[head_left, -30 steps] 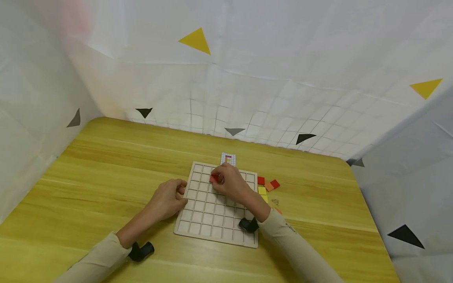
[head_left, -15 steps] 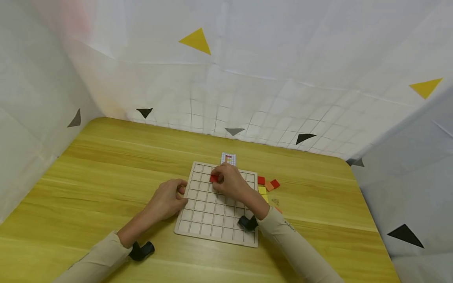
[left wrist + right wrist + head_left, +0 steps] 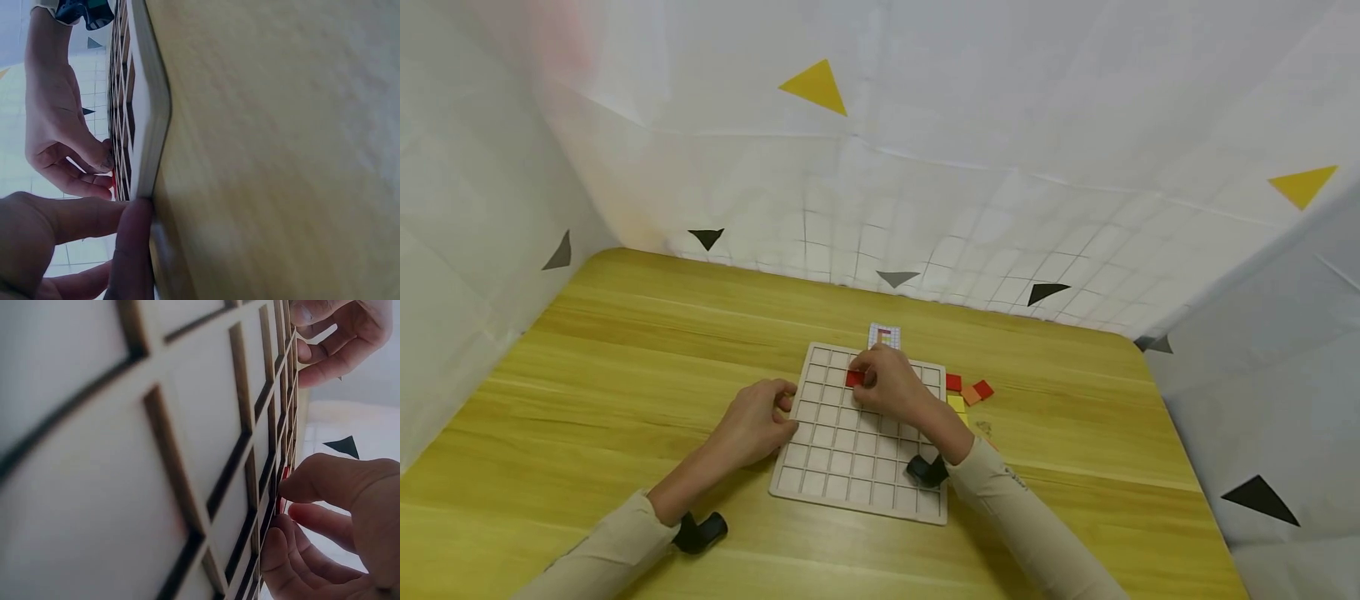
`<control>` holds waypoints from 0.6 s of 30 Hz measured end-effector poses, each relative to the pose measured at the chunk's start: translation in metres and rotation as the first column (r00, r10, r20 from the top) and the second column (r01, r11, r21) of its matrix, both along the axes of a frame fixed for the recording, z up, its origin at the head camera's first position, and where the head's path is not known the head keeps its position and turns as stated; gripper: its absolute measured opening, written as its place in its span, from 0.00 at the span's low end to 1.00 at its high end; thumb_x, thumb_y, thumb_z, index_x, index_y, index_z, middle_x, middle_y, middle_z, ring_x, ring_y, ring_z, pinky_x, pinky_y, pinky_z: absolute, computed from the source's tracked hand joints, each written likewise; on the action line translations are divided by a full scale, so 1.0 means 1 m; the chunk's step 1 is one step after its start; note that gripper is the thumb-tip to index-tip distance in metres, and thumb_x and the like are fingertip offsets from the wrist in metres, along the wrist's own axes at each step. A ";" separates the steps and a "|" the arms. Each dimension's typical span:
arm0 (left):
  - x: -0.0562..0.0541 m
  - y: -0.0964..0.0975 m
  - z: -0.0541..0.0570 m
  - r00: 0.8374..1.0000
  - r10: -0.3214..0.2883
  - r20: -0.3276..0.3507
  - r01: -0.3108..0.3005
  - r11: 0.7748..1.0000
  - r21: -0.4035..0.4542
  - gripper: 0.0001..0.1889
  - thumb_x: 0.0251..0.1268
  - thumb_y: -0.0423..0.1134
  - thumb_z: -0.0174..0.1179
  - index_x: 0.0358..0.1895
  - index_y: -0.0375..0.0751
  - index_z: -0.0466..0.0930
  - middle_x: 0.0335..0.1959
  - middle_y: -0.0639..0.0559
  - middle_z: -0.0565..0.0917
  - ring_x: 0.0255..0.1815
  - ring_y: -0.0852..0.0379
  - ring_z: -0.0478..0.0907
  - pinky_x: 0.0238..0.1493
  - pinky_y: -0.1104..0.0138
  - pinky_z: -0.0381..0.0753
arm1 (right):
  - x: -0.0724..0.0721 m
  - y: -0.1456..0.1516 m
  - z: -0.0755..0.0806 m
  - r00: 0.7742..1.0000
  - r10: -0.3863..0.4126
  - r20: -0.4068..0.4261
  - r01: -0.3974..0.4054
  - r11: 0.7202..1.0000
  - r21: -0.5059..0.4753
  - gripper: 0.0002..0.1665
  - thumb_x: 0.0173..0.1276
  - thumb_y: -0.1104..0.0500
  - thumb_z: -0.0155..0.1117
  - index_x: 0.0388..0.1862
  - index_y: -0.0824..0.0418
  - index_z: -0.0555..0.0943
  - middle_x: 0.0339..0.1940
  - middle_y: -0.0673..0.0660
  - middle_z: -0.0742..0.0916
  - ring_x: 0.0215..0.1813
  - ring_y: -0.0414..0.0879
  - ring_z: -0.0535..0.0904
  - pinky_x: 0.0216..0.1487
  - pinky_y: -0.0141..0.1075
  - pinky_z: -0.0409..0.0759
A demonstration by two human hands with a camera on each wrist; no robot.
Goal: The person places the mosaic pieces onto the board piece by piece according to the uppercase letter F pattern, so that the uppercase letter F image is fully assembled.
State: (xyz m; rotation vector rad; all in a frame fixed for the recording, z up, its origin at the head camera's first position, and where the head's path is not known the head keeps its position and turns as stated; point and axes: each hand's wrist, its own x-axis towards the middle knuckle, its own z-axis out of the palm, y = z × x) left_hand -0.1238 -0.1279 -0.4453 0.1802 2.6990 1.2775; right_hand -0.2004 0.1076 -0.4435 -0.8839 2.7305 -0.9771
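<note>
A square wooden grid board (image 3: 831, 437) lies on the table, tilted slightly clockwise. My left hand (image 3: 752, 421) holds its left edge; in the left wrist view the fingertips (image 3: 136, 215) meet at the board's rim. My right hand (image 3: 891, 387) reaches over the upper part of the board and pinches a small red square tile (image 3: 854, 378) at a cell in the second row from the far edge. From the right wrist view, the red tile (image 3: 285, 474) shows at the cell, partly covered by thumb and fingers.
Right of the board lie loose red tiles (image 3: 983, 389), an orange tile (image 3: 971, 395) and yellow tiles (image 3: 956, 404), partly behind the right forearm. A small pattern card (image 3: 884, 336) sits beyond the far edge. White sheeting (image 3: 925, 208) encloses the table.
My right hand and the red tile have shifted very slightly to the right, with the tile looking flatter at the cell. The left hand has stayed in place.
</note>
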 end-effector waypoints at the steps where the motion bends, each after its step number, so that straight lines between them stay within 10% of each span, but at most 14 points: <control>1: 0.000 0.000 0.000 1.000 0.000 0.000 0.000 1.000 0.002 0.24 0.55 0.27 0.66 0.57 0.26 0.78 0.36 0.46 0.80 0.32 0.57 0.78 0.32 0.65 0.80 | 0.000 0.000 0.000 1.000 0.003 -0.002 -0.003 1.000 -0.004 0.16 0.58 0.69 0.69 0.47 0.65 0.86 0.42 0.58 0.83 0.37 0.44 0.80 0.37 0.35 0.80; 18: -0.001 0.001 -0.002 1.000 0.000 -0.001 0.000 1.000 0.008 0.24 0.55 0.28 0.67 0.57 0.27 0.78 0.36 0.47 0.79 0.31 0.57 0.78 0.30 0.66 0.80 | 0.002 0.013 0.020 0.995 0.024 -0.093 -0.031 0.997 -0.072 0.17 0.61 0.68 0.67 0.50 0.69 0.84 0.45 0.63 0.83 0.39 0.51 0.82 0.35 0.35 0.82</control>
